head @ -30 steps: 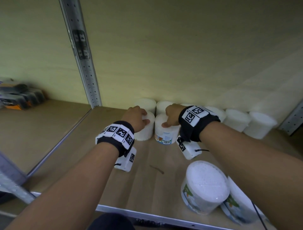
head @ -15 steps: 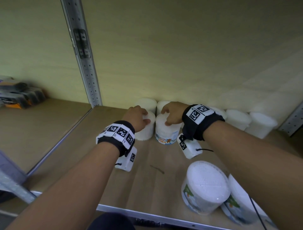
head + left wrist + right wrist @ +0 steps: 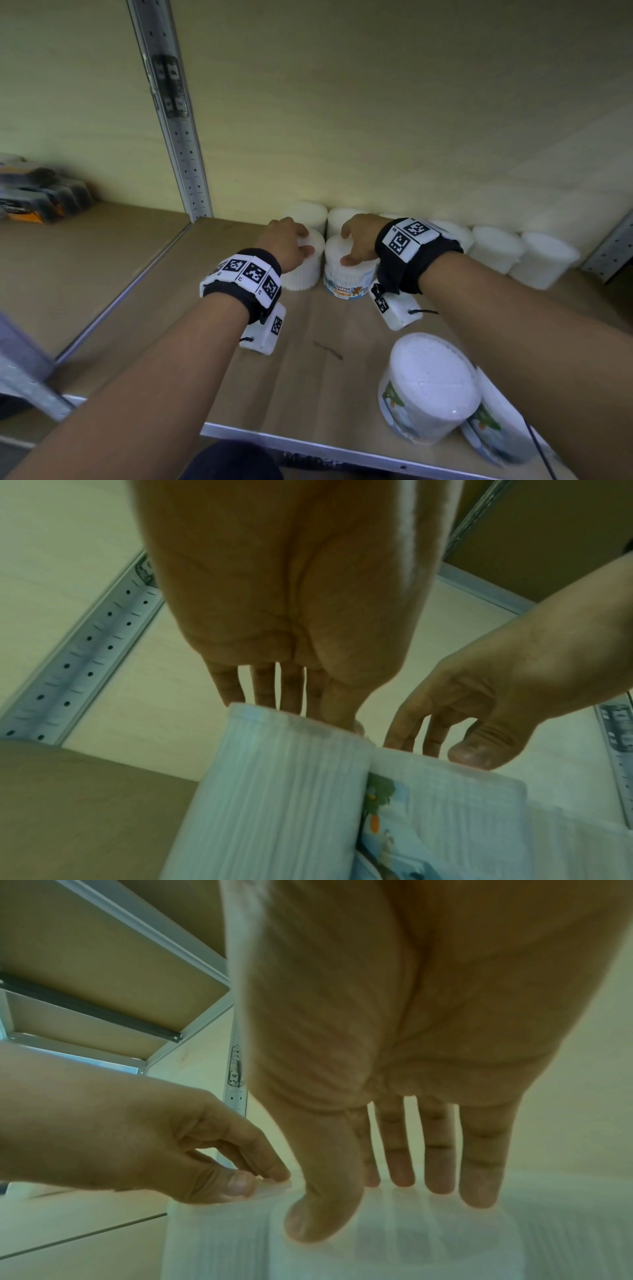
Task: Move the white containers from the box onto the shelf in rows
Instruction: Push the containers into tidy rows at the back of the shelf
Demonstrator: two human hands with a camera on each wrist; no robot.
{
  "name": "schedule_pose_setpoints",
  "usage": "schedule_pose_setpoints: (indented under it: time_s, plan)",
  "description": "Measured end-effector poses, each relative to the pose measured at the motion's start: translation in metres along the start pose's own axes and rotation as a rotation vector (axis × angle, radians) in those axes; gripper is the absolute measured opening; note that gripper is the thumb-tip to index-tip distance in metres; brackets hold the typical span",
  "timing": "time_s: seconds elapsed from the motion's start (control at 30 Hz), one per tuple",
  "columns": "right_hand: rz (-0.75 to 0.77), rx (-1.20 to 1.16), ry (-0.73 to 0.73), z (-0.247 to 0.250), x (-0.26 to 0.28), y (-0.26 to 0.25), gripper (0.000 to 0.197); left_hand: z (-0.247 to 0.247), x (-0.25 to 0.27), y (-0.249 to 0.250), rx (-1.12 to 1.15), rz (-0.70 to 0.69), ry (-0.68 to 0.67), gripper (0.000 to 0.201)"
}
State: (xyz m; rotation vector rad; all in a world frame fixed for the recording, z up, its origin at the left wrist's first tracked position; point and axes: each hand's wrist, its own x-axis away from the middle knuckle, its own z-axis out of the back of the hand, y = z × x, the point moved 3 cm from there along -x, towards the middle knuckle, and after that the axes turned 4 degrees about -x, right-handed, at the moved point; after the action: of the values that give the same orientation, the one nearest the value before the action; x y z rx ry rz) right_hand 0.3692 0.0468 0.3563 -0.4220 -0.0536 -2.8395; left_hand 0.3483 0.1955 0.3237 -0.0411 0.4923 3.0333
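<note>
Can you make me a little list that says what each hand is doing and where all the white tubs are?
Left hand: grips the top of a plain white tub, fingers curled over its lid.
Right hand: grips the top of the labelled cotton buds tub.
These two tubs: upright, side by side, in front of the back row.
Back row: white tubs lined up along the shelf's back wall.
Front right: two more tubs, near the shelf edge.
Far left: dark and orange packs on the next shelf.
</note>
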Motion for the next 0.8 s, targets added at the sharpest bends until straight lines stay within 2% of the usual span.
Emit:
schedule_pose_setpoints:
  time_s: [0.2, 0.43, 0.6, 0.7, 0.8]
  plan:
    - [0.033, 0.017, 0.026, -0.001, -0.001, 0.001, 0.062, 0.0, 0.0, 0.0, -0.009, -0.009, -0.008, 0.046]
    - [-0.004, -0.006, 0.005, -0.004, -0.015, 0.005, 0.072, 0.002, 0.001, 0.0, -0.008, -0.019, -0.02, 0.046]
    - [-0.009, 0.06, 0.042, -0.004, -0.015, 0.006, 0.068, 0.006, 0.003, 0.002, 0.021, -0.049, -0.085, 0.045]
    - [-0.028, 0.084, 0.004, -0.006, -0.018, 0.006, 0.071, 0.009, 0.002, 0.001, 0.035, -0.066, -0.127, 0.043]
    - [-0.062, 0.044, 0.029, -0.002, -0.016, 0.006, 0.066, 0.01, 0.0, 0.002, -0.012, -0.077, -0.188, 0.049]
